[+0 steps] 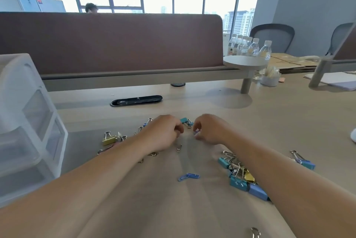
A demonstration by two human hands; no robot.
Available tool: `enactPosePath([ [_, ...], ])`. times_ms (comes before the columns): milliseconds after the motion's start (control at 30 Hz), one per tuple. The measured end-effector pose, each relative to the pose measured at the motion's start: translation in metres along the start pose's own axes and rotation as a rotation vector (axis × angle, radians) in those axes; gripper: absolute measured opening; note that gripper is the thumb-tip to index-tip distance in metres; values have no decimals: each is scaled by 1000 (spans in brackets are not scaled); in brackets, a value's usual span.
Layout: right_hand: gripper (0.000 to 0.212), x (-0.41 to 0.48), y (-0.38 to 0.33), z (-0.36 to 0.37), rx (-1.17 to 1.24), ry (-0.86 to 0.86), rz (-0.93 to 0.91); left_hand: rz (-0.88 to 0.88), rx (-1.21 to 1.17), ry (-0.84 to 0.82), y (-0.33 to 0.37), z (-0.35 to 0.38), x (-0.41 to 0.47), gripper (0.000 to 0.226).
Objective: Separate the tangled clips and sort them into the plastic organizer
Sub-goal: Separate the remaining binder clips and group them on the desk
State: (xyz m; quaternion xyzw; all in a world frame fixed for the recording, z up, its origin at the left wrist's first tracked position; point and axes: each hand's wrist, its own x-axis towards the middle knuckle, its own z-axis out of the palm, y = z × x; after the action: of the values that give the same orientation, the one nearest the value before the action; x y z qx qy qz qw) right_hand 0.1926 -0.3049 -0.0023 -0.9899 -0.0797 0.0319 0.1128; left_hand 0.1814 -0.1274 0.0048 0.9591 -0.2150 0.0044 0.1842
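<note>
A small blue clip (196,132) is pinched by the right hand (210,130); what the curled left hand (161,133) holds cannot be told. A teal binder clip (184,120) is seen between them on the worktop (269,122), the plastic organizer (28,122) at far left. The labels on the water bottles (265,50) are too blurred to be read.

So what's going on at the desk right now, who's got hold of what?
A person works with both hands at the middle of the desk. The right hand pinches a small blue clip in its fingers; the left hand is curled close beside it, but whether it holds anything is unclear. A tangled pile of binder clips lies by the right forearm, a yellow binder clip on the left. The plastic organizer stands at the left, untouched.
</note>
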Motion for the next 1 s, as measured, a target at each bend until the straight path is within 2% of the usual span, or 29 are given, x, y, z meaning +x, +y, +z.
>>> enactPosePath([
  [167,7,-11,-8,-1,-8,-1,-16,-16,-30,-19,-3,2,-7,22],
  [300,8,-32,-14,-1,-70,-27,-30,-15,-35,-28,2,1,-23,19],
  [533,2,-73,-27,2,-106,-76,-7,-9,35,-142,22,4,-63,19],
  [733,20,-94,-42,3,-135,-124,-12,-34,16,-164,35,11,-89,24],
  [867,31,-102,-52,3,-142,-167,-11,-37,-20,-134,37,14,-96,18],
  [1000,26,-108,-53,6,-85,-145,-29,-54,-38,-119,36,17,-96,14],
])
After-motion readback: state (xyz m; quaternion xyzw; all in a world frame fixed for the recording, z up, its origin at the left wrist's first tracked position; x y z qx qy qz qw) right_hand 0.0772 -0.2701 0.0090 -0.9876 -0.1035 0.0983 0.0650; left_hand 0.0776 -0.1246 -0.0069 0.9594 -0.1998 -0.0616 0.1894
